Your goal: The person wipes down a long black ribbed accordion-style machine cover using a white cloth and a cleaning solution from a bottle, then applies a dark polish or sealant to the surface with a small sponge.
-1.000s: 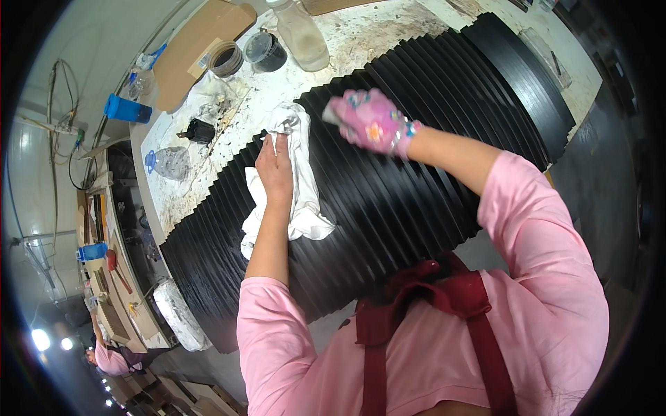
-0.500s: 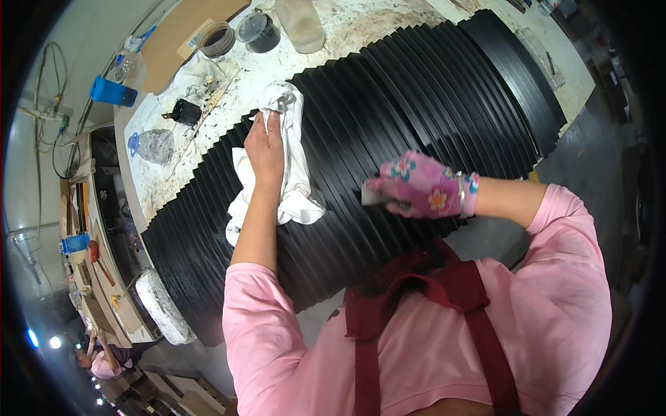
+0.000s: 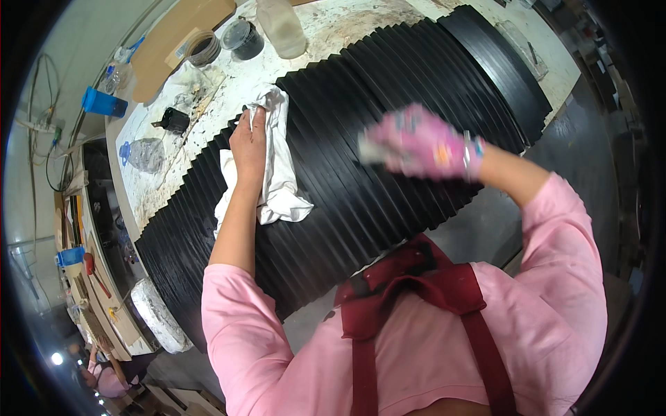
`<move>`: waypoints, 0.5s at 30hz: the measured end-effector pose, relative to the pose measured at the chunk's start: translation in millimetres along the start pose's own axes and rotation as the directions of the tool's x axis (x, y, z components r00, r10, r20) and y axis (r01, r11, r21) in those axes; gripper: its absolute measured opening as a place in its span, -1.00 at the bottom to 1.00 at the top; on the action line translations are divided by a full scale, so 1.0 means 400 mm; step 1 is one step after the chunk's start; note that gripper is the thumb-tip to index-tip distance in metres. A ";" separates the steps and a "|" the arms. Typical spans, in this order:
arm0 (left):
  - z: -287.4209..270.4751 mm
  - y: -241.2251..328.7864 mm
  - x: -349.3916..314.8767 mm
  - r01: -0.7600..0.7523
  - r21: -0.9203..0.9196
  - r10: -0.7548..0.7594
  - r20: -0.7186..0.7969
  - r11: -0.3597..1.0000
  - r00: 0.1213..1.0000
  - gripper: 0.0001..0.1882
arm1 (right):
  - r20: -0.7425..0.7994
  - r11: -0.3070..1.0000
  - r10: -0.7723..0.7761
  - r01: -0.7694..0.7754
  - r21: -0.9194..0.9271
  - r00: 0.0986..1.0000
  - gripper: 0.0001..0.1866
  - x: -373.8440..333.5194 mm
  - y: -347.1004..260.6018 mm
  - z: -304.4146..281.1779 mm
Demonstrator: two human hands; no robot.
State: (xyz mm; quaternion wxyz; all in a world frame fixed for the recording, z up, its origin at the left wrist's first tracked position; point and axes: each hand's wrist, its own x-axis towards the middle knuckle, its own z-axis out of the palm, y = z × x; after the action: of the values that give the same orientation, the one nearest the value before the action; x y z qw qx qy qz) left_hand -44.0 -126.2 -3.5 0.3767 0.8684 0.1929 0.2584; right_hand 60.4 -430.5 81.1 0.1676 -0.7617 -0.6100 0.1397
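Observation:
A long black pleated bellows cover (image 3: 416, 76) lies slantwise across the table in front of me. My left hand (image 3: 250, 147), bare, is closed on a bunched white cloth (image 3: 276, 170) that drapes over the pleats. My right hand (image 3: 427, 144) wears a pink flowered glove and is blurred by motion. It grips a small pale pad (image 3: 372, 149) over the middle of the bellows; whether the pad touches the pleats is hard to tell. Most of the gloved fingers are hidden behind the hand.
Beyond the bellows, the stained white table (image 3: 326, 35) holds a lidded tub of dark stuff (image 3: 243, 40), a cloudy bottle (image 3: 281, 29), a small black container (image 3: 173, 121) and a clear plastic bottle (image 3: 144, 154). A white wrapped block (image 3: 159, 315) is at lower left. Another person (image 3: 109, 380) is farther off.
My right hand has moved up and slightly left along the pleats with the pale pad. My left hand keeps its hold on the cloth. The whole view has shifted a little.

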 end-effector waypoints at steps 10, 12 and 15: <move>0.098 0.055 0.004 -0.176 0.394 0.137 0.125 0.902 0.983 -0.64 | -0.065 0.995 -0.095 0.093 -0.031 0.993 -0.70 -0.036 -0.019 0.146; 0.111 0.062 0.005 -0.208 0.351 0.183 0.105 0.913 0.978 -0.63 | -0.118 0.976 -0.217 0.219 0.004 0.969 -0.66 -0.086 -0.026 0.093; 0.112 0.053 0.003 -0.211 0.404 0.189 0.093 0.890 0.977 -0.62 | -0.391 0.994 0.027 -0.066 -0.087 0.920 -0.67 0.040 0.103 0.002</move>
State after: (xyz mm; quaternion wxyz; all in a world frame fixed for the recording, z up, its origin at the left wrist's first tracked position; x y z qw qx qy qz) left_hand -13.3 -164.1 -13.1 0.1618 0.9497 0.1427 0.2271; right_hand 99.9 -423.1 62.6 0.2443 -0.7959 -0.5525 -0.0404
